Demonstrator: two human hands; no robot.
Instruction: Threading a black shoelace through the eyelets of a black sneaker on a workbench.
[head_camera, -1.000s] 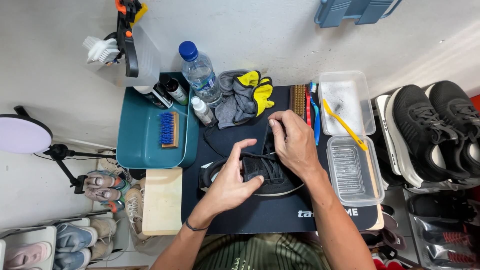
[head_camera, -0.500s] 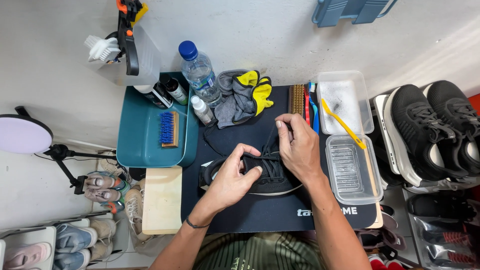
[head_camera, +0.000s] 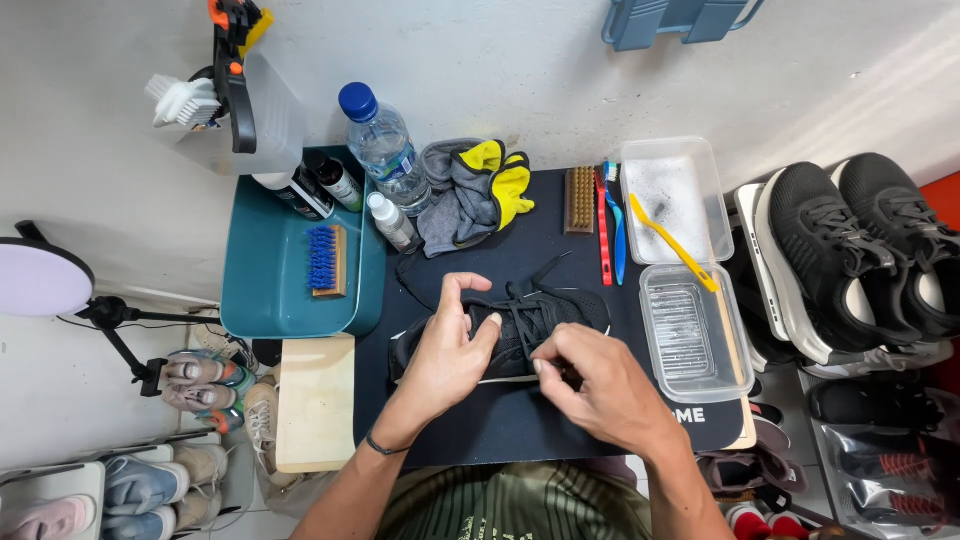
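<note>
Two bare hands work on one black sneaker, which lies on its side at the centre of a dark mat on the bench. We note the left hand resting on the heel end of the shoe, at 9 o'clock from the laces, with its thumb and forefinger curved apart and the palm pressed to the upper; that grip is spread and closes on nothing that we can see. The right hand sits at 4 o'clock from the shoe's middle, its fingertips pressed together in a pinch on a black lace at the eyelets. A loose end of lace trails toward 12 o'clock across the mat.

At 12 o'clock from the shoe lies a grey and yellow cloth, with a clear water bottle with a blue cap just beside it at 11 o'clock. A teal tray at 10 o'clock carries a blue-bristled brush. At 1 o'clock we record a wooden brush and, beside it, a red and a blue toothbrush. Two clear plastic tubs stand at 2 and 3 o'clock, a yellow brush laid across them. A pair of black trainers stands well apart at 3 o'clock.
</note>
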